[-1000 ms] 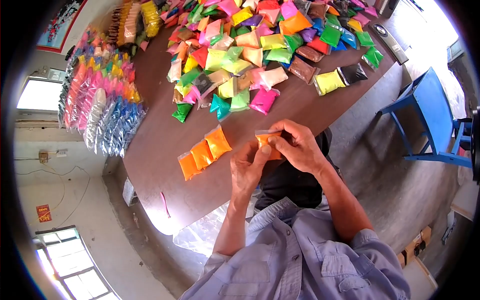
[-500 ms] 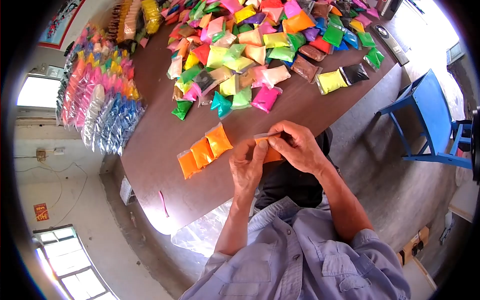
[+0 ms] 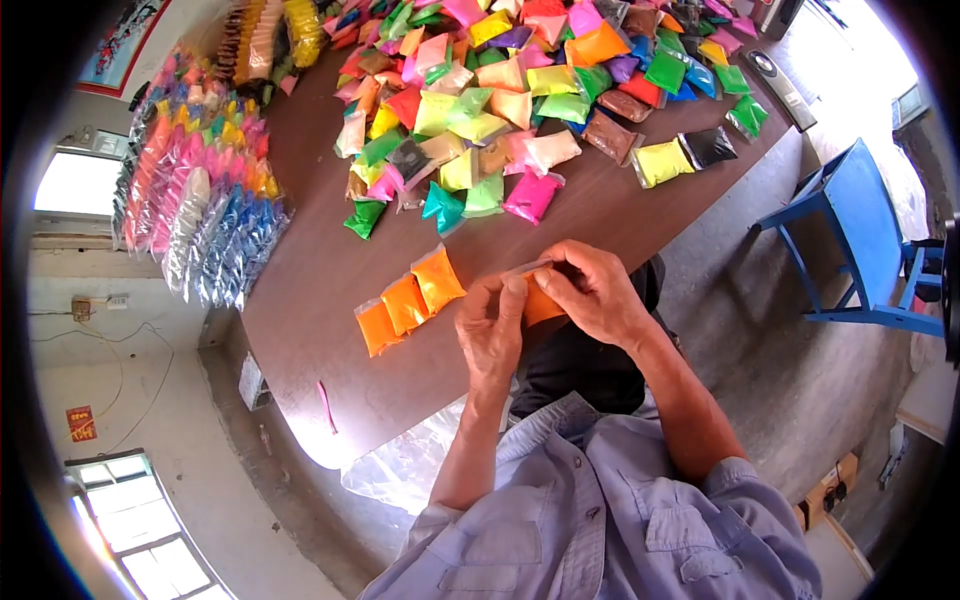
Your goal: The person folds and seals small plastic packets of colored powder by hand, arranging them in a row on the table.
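Left hand [image 3: 489, 330] and right hand [image 3: 600, 300] close together, both pinching the top of one orange packet [image 3: 542, 306]. Three similar packets [image 3: 405, 305] on worktop [image 3: 310, 340], 9 o'clock of hands.

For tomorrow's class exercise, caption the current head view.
Left hand and right hand hold an orange packet near three orange packets lying on a brown table.

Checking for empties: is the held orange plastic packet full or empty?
Not empty: the orange plastic packet shows orange contents; the left hand and right hand hide how full.
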`<state>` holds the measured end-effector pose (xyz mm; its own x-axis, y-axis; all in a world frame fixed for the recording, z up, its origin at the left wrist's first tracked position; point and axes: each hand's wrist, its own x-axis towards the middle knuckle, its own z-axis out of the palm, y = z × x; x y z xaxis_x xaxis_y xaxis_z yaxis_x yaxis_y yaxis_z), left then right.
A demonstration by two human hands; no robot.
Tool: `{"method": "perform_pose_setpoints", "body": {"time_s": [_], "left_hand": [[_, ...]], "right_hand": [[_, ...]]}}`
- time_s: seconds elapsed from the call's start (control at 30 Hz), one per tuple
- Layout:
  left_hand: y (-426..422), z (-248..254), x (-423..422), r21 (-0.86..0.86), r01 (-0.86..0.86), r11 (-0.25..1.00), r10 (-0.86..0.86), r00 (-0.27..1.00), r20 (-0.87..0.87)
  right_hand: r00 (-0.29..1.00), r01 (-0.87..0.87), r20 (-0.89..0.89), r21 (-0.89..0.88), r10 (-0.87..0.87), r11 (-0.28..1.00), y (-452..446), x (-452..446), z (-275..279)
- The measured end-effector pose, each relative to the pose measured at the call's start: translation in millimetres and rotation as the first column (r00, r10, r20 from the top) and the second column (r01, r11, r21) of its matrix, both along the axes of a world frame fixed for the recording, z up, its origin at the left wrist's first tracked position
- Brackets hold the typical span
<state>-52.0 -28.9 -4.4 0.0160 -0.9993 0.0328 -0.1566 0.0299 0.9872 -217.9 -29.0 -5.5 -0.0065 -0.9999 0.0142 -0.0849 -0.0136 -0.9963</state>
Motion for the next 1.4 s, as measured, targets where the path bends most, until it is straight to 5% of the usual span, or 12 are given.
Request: {"method": "perform_pose_setpoints", "body": {"time_s": [0.27, 0.7, 0.87, 1.03, 1.3, 1.4], "left_hand": [[-1.9, 1.8, 4.0, 0.096, 0.138, 0.986, -0.133, 0.990, -0.050], [-3.0, 6.3, -3.7, 0.031, 0.074, 0.997, -0.069, 0.988, -0.138], [-5.0, -7.2, 5.6, 0.015, 0.129, 0.991, -0.130, 0.988, 0.082], [-3.1, -0.2, 5.8, 0.015, 0.103, 0.995, -0.104, 0.991, 0.087], [-3.3, 8.8, -2.5, -0.058, 0.196, 0.979, -0.190, 0.977, 0.101], [-2.6, 12.5, -1.3, 0.028, 0.197, 0.980, -0.199, 0.976, 0.091]], "right_hand": [[0.999, 0.031, 0.032, -0.117, -0.027, 0.993, 0.3, 1.8, -9.5], [0.997, 0.052, 0.065, -0.109, -0.045, 0.993, 0.9, 2.1, -15.4], [0.998, 0.054, 0.032, -0.130, -0.050, 0.990, 0.3, -1.0, -8.0], [0.999, 0.017, -0.046, -0.131, -0.024, 0.991, 2.2, -1.4, 4.1], [0.985, 0.048, 0.168, -0.061, -0.037, 0.997, -0.3, -1.8, -11.6], [0.995, 0.022, 0.095, -0.035, -0.018, 0.999, 0.4, -2.5, -4.7]]}}
